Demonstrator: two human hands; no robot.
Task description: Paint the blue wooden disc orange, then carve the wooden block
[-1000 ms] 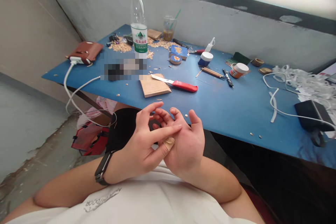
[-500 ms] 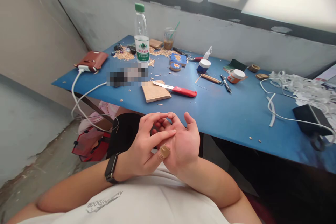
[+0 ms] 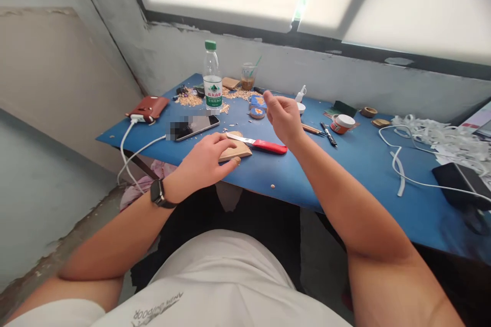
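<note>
My left hand (image 3: 209,159) reaches over the left part of a wooden board (image 3: 240,151), its fingers apart and a tan bandage on the thumb. Whether its fingertips touch the wood is unclear. A knife with a red handle (image 3: 270,146) lies with its blade across the board's back edge. My right hand (image 3: 283,118) is raised above the table, right of the round painted wood piece (image 3: 257,112); its fingers are curled, and what they hold, if anything, is hidden.
A water bottle (image 3: 213,84), phone (image 3: 197,126) and brown leather case (image 3: 149,109) stand or lie at left. Behind are wood shavings (image 3: 190,97) and a cup (image 3: 248,79). An orange-labelled jar (image 3: 342,123), pen (image 3: 329,134) and white cable (image 3: 397,163) lie at right.
My hands have separated from each other in front of my body. The left has moved forward to the wooden board, the right up and forward over the table, its fingers now curled.
</note>
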